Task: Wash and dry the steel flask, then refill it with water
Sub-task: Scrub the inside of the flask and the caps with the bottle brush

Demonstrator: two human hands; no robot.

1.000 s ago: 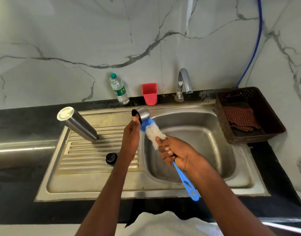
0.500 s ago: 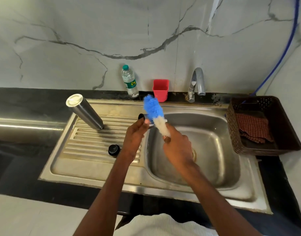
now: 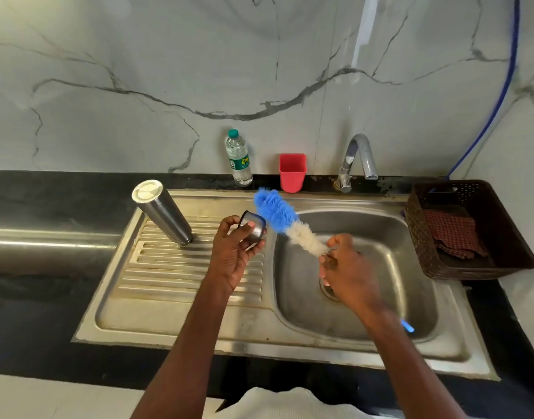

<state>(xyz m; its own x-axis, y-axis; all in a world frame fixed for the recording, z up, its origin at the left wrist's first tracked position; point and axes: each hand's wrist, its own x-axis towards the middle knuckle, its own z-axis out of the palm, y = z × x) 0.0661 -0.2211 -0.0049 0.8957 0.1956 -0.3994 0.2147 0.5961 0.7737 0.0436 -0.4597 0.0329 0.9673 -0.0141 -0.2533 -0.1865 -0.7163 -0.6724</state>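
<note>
Head view: left hand (image 3: 234, 252) curls its fingers and thumb round a small steel cup-lid (image 3: 253, 226), holding it up over the edge between drainboard and basin. Right hand (image 3: 347, 269) grips the bottle brush (image 3: 285, 222) at the base of its bristles; the blue-and-white brush head slants up and away from this hand, its blue tip just beside the lid, whether touching I cannot tell. The blue handle end (image 3: 408, 326) shows below the right wrist, over the basin. The two hands are apart, with the brush head between them.

Steel flask (image 3: 162, 213) stands inverted on the ribbed drainboard (image 3: 169, 273), well to the outer side of the left hand, its base upward. Sink basin (image 3: 395, 267) lies beneath the right hand. Beyond the hands, against the marble wall, stand a plastic water bottle (image 3: 238, 160), a red cup (image 3: 293, 172) and the tap (image 3: 358, 157). Outward of the right hand sits a brown basket (image 3: 501, 237) holding a checked cloth (image 3: 453, 232)
</note>
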